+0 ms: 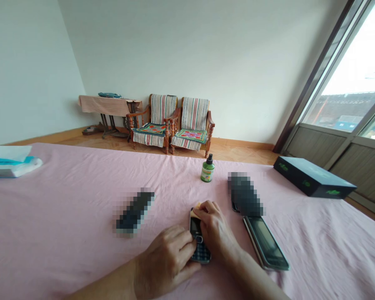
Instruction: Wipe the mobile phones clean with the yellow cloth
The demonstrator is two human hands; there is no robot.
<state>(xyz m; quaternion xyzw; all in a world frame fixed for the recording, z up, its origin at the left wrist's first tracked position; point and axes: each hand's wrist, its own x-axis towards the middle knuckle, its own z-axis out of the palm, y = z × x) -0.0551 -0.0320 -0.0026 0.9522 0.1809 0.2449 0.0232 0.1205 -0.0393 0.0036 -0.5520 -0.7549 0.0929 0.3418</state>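
Observation:
A dark keypad phone (200,252) lies face up on the pink sheet, its screen toward the far end and its keys toward me. My left hand (170,258) grips its left side, the fingers curled along the edge and keys. At the top of the phone, my right hand (213,227) pinches a pale yellow cloth (195,213) that touches the upper edge of the face. Most of the cloth is hidden under the fingers. Just right of that hand rests a silver-edged smartphone (267,243) with a dark screen.
A blurred-out dark device (245,193) lies beyond the smartphone, another blurred device (136,212) to the left. A green pump bottle (207,170) stands ahead. A black box (314,177) sits far right, a tissue pack (12,162) far left. Two wooden chairs (192,121) stand by the wall.

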